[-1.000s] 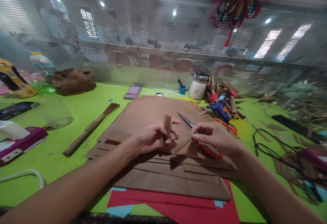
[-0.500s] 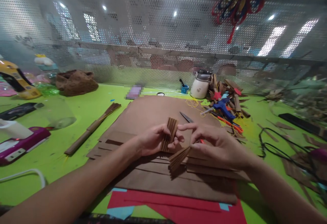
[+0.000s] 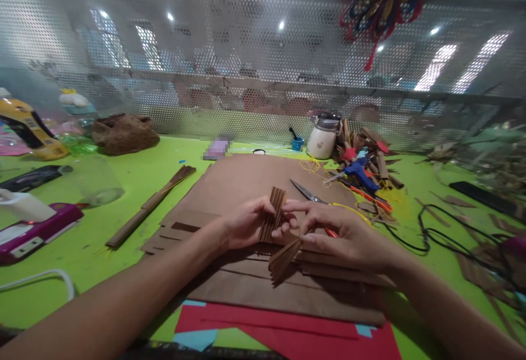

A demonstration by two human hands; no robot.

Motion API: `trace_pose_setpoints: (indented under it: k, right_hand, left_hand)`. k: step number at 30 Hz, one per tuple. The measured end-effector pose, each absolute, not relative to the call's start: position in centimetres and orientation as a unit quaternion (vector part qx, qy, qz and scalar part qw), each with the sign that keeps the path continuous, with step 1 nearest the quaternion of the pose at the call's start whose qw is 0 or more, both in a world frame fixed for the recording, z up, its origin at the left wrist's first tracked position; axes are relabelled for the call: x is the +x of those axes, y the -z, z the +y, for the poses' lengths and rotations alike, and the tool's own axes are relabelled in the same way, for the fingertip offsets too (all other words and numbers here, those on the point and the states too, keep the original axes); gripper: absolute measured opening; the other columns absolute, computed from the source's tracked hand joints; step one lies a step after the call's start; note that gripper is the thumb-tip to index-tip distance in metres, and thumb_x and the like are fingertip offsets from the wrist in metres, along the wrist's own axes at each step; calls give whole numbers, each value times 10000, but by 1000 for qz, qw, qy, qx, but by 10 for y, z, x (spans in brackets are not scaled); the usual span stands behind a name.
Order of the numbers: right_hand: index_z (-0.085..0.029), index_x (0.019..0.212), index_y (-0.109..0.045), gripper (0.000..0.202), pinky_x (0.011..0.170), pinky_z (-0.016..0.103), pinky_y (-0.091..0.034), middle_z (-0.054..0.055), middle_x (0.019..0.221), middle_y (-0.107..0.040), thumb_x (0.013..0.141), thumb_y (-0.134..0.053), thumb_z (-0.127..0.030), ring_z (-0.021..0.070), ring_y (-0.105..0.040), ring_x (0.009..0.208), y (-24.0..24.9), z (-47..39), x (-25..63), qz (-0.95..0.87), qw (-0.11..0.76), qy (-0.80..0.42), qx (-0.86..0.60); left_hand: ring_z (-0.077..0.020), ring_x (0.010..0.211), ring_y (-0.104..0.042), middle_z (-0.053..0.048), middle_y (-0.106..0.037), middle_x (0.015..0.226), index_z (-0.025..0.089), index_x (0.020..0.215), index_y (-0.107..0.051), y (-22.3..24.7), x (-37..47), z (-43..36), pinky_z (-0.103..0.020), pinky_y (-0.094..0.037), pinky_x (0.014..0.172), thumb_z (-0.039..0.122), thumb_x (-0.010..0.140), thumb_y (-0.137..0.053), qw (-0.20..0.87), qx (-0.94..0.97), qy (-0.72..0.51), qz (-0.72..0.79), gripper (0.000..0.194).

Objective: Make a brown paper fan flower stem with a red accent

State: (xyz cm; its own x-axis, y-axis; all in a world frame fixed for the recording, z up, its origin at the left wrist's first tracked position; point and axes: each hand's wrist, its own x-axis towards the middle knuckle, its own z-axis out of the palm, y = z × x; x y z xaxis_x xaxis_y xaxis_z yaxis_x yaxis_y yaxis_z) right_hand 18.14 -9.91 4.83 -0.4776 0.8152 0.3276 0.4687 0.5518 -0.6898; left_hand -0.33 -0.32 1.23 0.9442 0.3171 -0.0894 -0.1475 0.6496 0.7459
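Observation:
My left hand (image 3: pixel 255 218) is closed on a pleated strip of brown paper (image 3: pixel 272 223), its folds running lengthwise. In my right hand (image 3: pixel 335 231), a second piece, a brown paper fan (image 3: pixel 284 258), is pinched at its narrow end between thumb and fingers, its pleats spreading down to the left. The right index finger reaches over to the edge of the left strip. Below both hands lie stacked sheets of brown paper (image 3: pixel 242 176) with cut strips along the near side. Scissors (image 3: pixel 304 190) rest on the stack, partly hidden behind my right hand.
A rolled paper stick (image 3: pixel 143 209) lies on the green table at left, near a purple power strip (image 3: pixel 61 223). A white jar (image 3: pixel 322 138), a blue glue gun (image 3: pixel 361 173) and paper scraps stand at back right. Black cable (image 3: pixel 427 234) loops at right; red paper (image 3: pixel 296 330) is nearest.
My right hand has shifted slightly left with the paper fan, closer to the left hand. More of the scissors and some yellow string now shows behind it.

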Motion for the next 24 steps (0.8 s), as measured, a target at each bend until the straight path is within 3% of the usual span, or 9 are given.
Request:
trace_pose_setpoints:
  k: [5, 24]
  right_hand:
    - [-199, 792, -594, 95, 925, 352, -392, 70, 1201, -556, 794, -523, -137, 201, -470, 1157, -48, -98, 183, -823, 329, -256, -386]
    - [-195, 781, -606, 76, 903, 349, -413, 69, 1169, -573, 790, -542, -156, 203, -500, 1124, -46, -99, 185, -822, 341, -255, -378]
  left_hand:
    - [-127, 666, -492, -117, -567, 808, 52, 843, -577, -10, -3, -2, -230, -362, 603, 165, 671, -390, 909, 386, -126, 100, 278]
    - [-128, 657, -495, -93, -558, 790, 54, 860, -581, -11, -4, -4, -254, -370, 635, 187, 687, -405, 908, 391, -101, 109, 280]
